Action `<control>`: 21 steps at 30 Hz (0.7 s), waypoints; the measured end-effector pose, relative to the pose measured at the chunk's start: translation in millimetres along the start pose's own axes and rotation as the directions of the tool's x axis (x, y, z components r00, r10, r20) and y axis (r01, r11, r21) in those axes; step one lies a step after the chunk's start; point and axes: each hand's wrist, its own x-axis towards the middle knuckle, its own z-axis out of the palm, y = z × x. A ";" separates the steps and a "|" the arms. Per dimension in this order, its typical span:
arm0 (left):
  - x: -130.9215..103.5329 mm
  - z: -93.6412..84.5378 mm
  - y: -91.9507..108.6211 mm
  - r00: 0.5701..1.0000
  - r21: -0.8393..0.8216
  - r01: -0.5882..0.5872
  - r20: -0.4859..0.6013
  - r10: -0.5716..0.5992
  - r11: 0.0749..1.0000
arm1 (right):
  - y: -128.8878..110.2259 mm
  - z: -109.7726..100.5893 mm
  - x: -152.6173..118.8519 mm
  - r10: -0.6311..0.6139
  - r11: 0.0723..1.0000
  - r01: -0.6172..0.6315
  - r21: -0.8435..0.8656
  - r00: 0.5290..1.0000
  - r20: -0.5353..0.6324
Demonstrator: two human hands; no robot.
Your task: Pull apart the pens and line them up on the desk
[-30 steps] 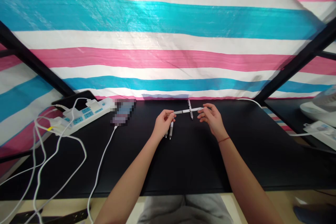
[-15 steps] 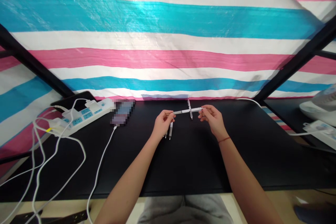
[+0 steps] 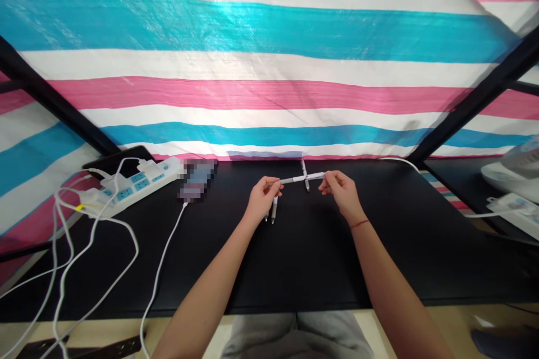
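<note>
A slim white and grey pen (image 3: 298, 179) stretches between my two hands, nearly level. My left hand (image 3: 261, 197) pinches its grey end with the thumb and fingers. At the white end, my right hand (image 3: 340, 189) grips the pen between thumb and fingertips. Behind it, a second white pen (image 3: 307, 184) lies on the black table and crosses it in view. Two more pens lie beside and partly under my left hand; the clearer pen (image 3: 274, 212) shows its tip toward me, while the other is mostly hidden.
On the left, a white power strip (image 3: 130, 188) holds chargers with looping white cables. A phone (image 3: 197, 180), blurred out, lies beside it with a charging cable (image 3: 162, 258) running off the table's front edge. A striped sheet (image 3: 269, 95) hangs behind. Another white strip (image 3: 516, 213) sits far right.
Almost nothing differs. Both hands keep hold of the pen, and my right hand has dipped very slightly.
</note>
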 end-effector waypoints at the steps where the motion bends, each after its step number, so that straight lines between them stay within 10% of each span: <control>1: -0.1 -0.1 0.1 1.000 -0.001 0.000 -0.001 0.000 1.000 | -0.4 0.4 0.0 -0.001 1.000 0.001 0.006 1.000 -0.005; 21: -8.8 1.9 7.7 0.990 0.173 -0.128 -0.030 0.135 0.977 | 6.3 -5.1 -0.3 -0.114 0.967 0.122 -0.222 0.992 0.049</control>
